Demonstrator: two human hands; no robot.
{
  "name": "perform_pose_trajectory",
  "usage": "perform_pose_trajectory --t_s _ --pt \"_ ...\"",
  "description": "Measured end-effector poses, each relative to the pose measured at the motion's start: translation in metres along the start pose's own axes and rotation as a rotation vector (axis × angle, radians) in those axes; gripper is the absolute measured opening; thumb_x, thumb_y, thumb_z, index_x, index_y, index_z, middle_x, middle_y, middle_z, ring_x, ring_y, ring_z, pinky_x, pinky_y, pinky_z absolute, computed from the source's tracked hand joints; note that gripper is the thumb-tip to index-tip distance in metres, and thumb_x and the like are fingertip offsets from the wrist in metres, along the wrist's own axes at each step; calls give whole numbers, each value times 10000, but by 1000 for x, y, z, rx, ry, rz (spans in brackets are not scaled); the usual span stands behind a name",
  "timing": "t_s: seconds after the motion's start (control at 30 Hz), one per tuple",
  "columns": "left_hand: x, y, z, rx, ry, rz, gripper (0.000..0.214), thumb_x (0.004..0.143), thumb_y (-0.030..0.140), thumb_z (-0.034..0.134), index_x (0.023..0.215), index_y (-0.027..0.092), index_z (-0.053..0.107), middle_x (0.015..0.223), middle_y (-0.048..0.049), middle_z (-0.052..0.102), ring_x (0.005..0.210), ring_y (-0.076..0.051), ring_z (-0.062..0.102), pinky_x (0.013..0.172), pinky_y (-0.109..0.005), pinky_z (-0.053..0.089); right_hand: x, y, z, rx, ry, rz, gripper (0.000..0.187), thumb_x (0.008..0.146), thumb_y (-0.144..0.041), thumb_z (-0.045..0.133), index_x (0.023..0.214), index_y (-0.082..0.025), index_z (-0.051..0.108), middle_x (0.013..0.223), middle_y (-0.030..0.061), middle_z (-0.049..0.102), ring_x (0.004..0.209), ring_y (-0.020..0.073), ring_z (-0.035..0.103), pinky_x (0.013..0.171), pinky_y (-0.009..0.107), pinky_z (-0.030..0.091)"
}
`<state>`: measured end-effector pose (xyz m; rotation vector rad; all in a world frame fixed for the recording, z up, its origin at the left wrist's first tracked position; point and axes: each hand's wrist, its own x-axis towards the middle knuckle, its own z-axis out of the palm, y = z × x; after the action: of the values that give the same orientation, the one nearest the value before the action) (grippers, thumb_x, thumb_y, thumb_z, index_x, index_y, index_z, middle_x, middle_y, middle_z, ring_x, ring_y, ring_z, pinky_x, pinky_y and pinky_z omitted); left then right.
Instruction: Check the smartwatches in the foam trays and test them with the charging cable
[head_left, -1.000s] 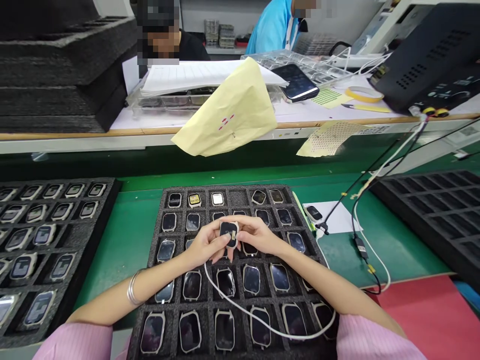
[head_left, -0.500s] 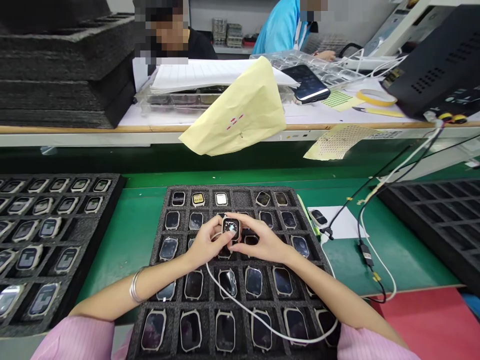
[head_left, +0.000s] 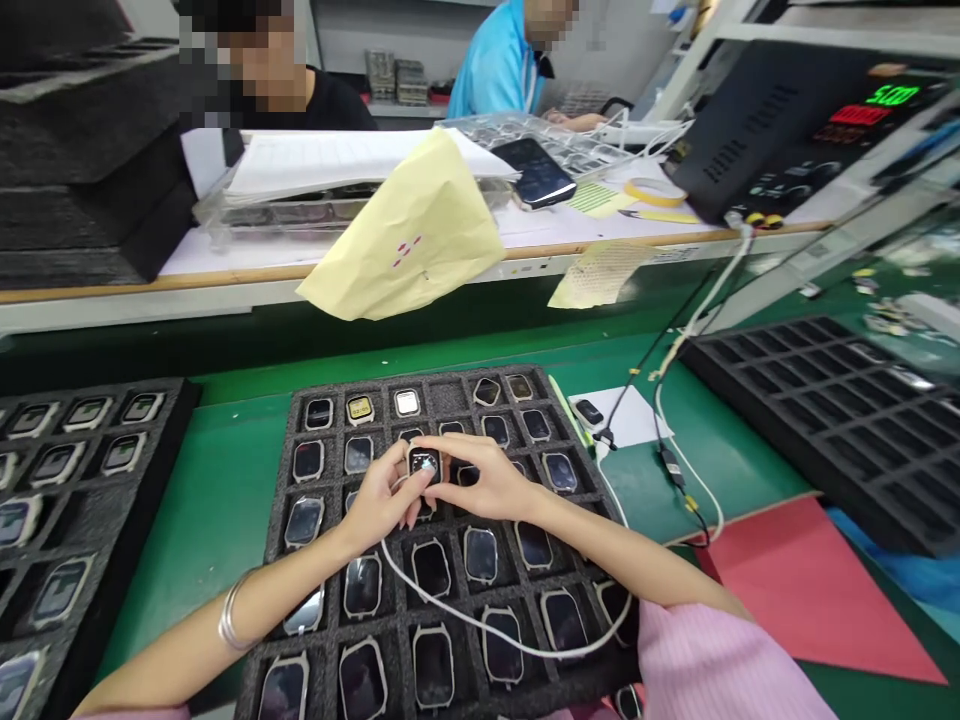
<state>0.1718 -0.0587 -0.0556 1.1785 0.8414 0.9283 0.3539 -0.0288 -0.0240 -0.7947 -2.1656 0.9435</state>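
Observation:
A strapless smartwatch (head_left: 424,462) with a lit dial is held upright between both my hands, above a black foam tray (head_left: 444,397). My left hand (head_left: 384,492) grips its left side, the thumb lying across the lower screen. My right hand (head_left: 489,476) closes on the top and right edge with fingertips and thumb. A white cable (head_left: 480,622) runs from under my left hand, loops over the tray and goes off to the right. Several watch bodies sit in the tray's pockets, one showing a yellow face (head_left: 360,408) and one a white screen (head_left: 407,402).
Another foam tray of watches (head_left: 161,480) lies left; a further tray (head_left: 810,400) lies right. A watch (head_left: 589,411) rests on white paper beside cables. A power supply (head_left: 757,130) and a phone (head_left: 536,172) stand on the shelf. Two people sit beyond.
My view has swung to the right, so the scene sits further left and the power supply's display shows. Both hands keep their hold on the smartwatch.

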Motion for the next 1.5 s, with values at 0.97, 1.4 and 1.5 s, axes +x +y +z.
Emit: perform_pose_trajectory --t_s 0.97,1.4,1.5 --pt "11 3 10 45 -160 -340 499 770 649 577 700 193 388 515 98 389 350 -20 281 352 -155 204 -125 93 -192 -644 246 464 485 820 -554 584 1097 -162 652 1060 145 668 979 322 629 870 492 508" --pt "50 3 34 -235 -54 -312 279 676 237 737 880 110 594 899 -98 672 742 -154 641 664 -269 520 9 64 -111 -813 -193 289 269 824 -305 702 1038 -143 681 1055 146 655 1042 319 578 907 432 460" --pt "47 -4 30 -267 -56 -251 315 685 243 740 936 114 599 948 -101 672 798 -168 645 687 -277 523 31 68 -92 -887 -206 336 268 751 -314 776 884 -94 699 954 203 655 1000 389 573 843 496 464"
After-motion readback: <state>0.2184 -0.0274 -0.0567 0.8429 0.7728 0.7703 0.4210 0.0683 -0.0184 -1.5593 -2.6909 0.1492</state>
